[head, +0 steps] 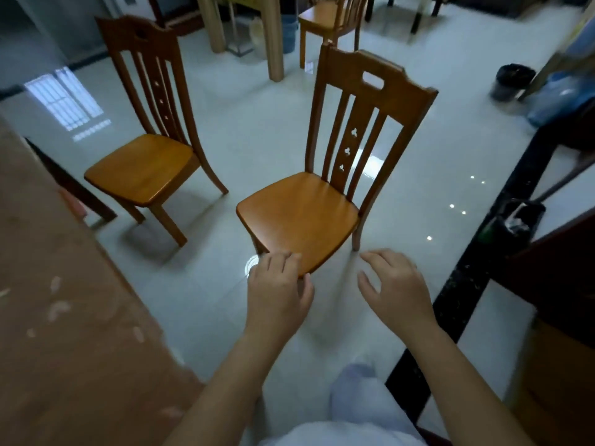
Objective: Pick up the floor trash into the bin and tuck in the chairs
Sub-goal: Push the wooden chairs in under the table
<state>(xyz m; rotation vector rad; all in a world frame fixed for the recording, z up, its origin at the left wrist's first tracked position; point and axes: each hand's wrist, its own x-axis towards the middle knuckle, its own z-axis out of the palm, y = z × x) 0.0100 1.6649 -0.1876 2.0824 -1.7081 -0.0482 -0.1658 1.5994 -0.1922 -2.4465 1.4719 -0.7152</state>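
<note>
Left grip [277, 292] loosely spread at the front lip of the near chair [301, 217], fingertips lapping the seat edge, thumb just under its corner; nothing clamped, and whether truly touching the wood or hovering just above it hard to tell from this angle. Right grip [395, 284] wide open and empty, fingers fanned, over bare floor [257, 123] just beside the seat's right front corner, apart from the wood. Both held forward and level, one to each side of the seat front; likely the posture for taking the seat by its front and steering the chair, with two points of hold to stop the legs twisting on slick tile.

Near chair upright in open floor, back turned away, seat front nearest the grips, well apart from any counter; so not tucked. Second chair [141, 170] to the left, upright, seat turned toward the brown counter [64, 300] along the left edge but pulled out from it; also not tucked. Third chair [325, 17] far off, near a pale counter leg [273, 37].

Black bin [513, 82] at far right, well apart from both grips, beside a blue bag [560, 101]. No trash plainly visible on the tile, only glare spots; judged, then, as the chair part of the task, barely begun.

Worth minding: dark counter edge [467, 278] close on the right, so little room to swing the chair that way.
</note>
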